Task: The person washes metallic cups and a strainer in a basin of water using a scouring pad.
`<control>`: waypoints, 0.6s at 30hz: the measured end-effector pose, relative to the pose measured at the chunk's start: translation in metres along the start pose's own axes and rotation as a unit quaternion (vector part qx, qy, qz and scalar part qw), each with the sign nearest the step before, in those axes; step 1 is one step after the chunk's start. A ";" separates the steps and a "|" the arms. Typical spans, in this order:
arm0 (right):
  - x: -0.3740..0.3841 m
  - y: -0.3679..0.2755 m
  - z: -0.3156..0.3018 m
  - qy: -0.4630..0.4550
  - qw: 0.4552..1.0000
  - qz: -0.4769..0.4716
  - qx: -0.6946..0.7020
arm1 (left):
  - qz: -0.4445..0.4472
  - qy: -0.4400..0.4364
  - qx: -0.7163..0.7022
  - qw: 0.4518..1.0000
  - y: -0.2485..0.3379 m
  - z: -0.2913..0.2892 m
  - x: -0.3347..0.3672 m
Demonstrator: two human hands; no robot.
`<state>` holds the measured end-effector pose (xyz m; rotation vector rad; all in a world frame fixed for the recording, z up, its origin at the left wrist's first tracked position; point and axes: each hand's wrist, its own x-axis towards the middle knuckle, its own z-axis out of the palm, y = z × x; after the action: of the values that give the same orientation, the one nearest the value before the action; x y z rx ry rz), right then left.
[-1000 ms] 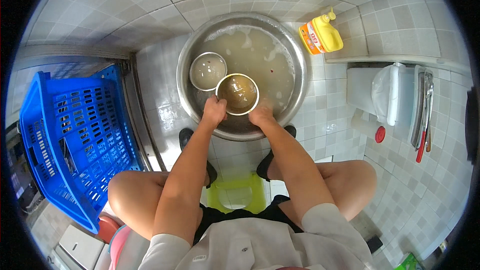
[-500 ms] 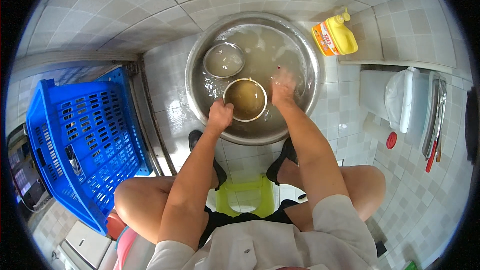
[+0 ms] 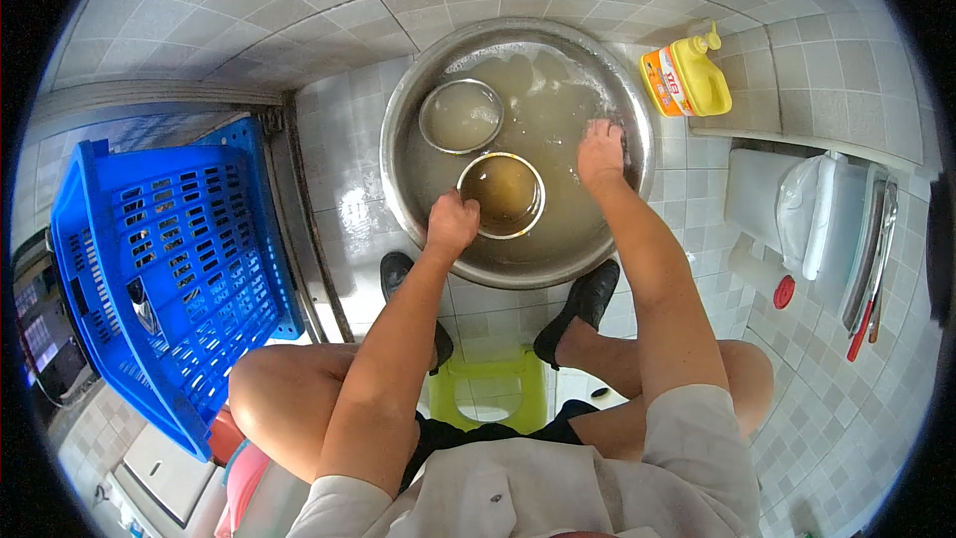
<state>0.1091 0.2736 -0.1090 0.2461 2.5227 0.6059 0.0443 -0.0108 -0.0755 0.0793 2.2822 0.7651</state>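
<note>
Your right hand [image 3: 602,151] has moved outward since half a second ago, away from the pale-rimmed bowl [image 3: 541,207] and nearer the right edge of the metal basin [image 3: 518,277]; the bowl keeps its place. Your left hand [image 3: 453,222] is closed on the bowl's left rim, thumb side toward the inside. The right hand is back up at the water's surface, fingers bent; whether it holds anything, you cannot tell from this view.

The bowl sits in the near half of the basin, left of centre. It looks stiff, and the liquid in it should make it heavy and ready to slop if tipped. Its wet rim is likely slippery, so grip it firmly at the rim, best with both hands on opposite sides.

Inside it lies murky brown liquid. Beyond it, toward the basin's far left edge, a thin-rimmed second bowl [image 3: 422,128] holds paler cloudy water. The basin itself carries grey-brown water with pale froth toward its far edge.

Past the basin's far right edge is a yellow pump bottle [image 3: 699,85]. A blue crate [image 3: 164,389] is well off to your left, and a green stool [image 3: 488,369] is on the near side.
</note>
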 end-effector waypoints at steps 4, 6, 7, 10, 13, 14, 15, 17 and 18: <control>-0.016 -0.021 -0.007 -0.102 0.993 -0.059 0.026 | 0.077 0.008 0.060 0.995 -0.019 0.001 0.005; -0.030 -0.021 -0.013 -0.205 0.955 -0.088 0.197 | 0.043 0.014 0.048 0.998 -0.006 0.000 -0.003; -0.034 -0.017 -0.010 -0.207 0.956 -0.086 0.189 | 0.044 0.012 0.039 0.998 -0.002 0.002 -0.004; -0.047 -0.002 -0.016 -0.191 0.909 -0.110 0.353 | 0.057 0.027 0.043 0.997 0.001 0.003 -0.005; -0.066 0.015 -0.045 -0.061 0.865 -0.060 0.495 | 0.058 0.027 0.040 0.997 -0.004 -0.002 -0.008; -0.073 0.026 -0.049 -0.071 0.812 -0.032 0.579 | 0.058 0.028 0.030 0.997 -0.002 -0.001 -0.009; -0.079 0.034 -0.052 -0.080 0.749 -0.005 0.657 | 0.058 0.033 0.030 0.997 -0.001 0.001 -0.009; -0.094 0.040 -0.063 -0.078 0.695 0.016 0.715 | 0.059 0.038 0.024 0.997 0.003 0.000 -0.013; -0.100 0.042 -0.069 -0.063 0.627 0.016 0.776 | 0.046 0.025 0.034 0.998 0.004 -0.002 -0.014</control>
<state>0.1585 0.2565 0.0083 0.8365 2.1301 -1.6808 0.0534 -0.0122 -0.0635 0.2016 2.3658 0.7437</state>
